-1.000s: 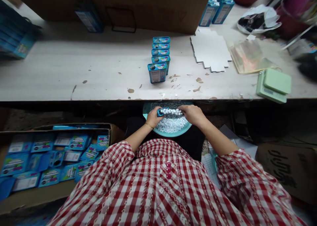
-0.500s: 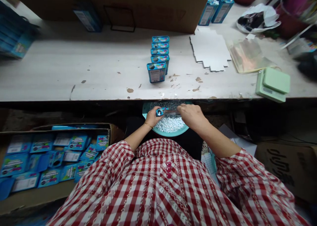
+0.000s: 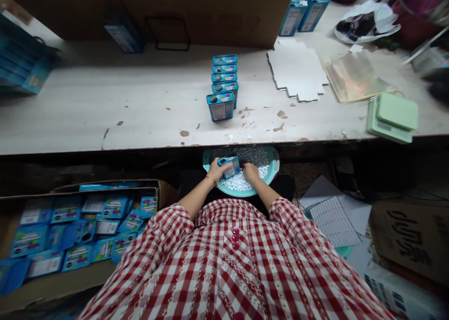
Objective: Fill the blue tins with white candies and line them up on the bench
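Observation:
Below the table edge, on my lap, rests a teal bowl (image 3: 273, 157) full of small white candies (image 3: 238, 183). My left hand (image 3: 215, 170) is closed on a small blue box (image 3: 229, 166), held upright over the bowl. My right hand (image 3: 250, 171) sits beside the box, fingers curled against its right side, low over the candies. A row of several identical blue boxes (image 3: 221, 87) stands upright on the worn white table (image 3: 105, 105) straight ahead.
A cardboard carton (image 3: 70, 226) of flat blue boxes sits at my lower left. A green scale (image 3: 392, 118) stands at the table's right edge, with white card blanks (image 3: 298, 72) and a clear bag (image 3: 354, 76) behind it. A big brown carton (image 3: 203, 6) stands at the back.
The box was lying sideways between both hands, heaped with candies; now it is upright in my left hand. My right hand moved in close to it.

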